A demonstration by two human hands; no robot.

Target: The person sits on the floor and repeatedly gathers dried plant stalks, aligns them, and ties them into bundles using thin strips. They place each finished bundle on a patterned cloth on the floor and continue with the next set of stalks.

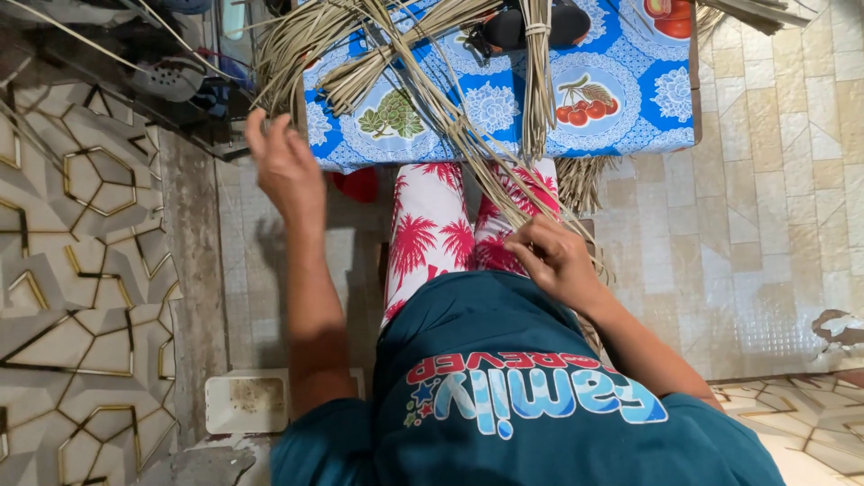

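Sitting close against the near edge of a table (pixel 670 135) covered in a blue-and-white fruit-print cloth (pixel 621 54), knees in red-and-white palm-print trousers (pixel 432 234) tucking just under the overhang.

Lying across that cloth: pale dried straw strips (pixel 423 76) in three loose bundles — one fanning toward the left corner, one running diagonally down off the near edge, one standing nearly straight and tied with a band near the top. Spilling over the table edge onto the lap, the diagonal bundle ending at the right hand (pixel 549 261).

Pinching those strip ends with the right hand, fingers curled closed around them, resting on the right thigh. Reaching up with the left hand (pixel 283 166) beside the left corner of the table, fingers spread loosely and holding nothing, fingertips near the hanging strands of the fanned bundle; contact too hard to tell.

Leaving open tiled floor (pixel 765 225) to the right of the table, well apart from both hands. Crowding the left side: a patterned wall (pixel 81 234) and one white rectangular tray (pixel 245 403) low on the floor, leaving only a narrow strip beside the left arm.
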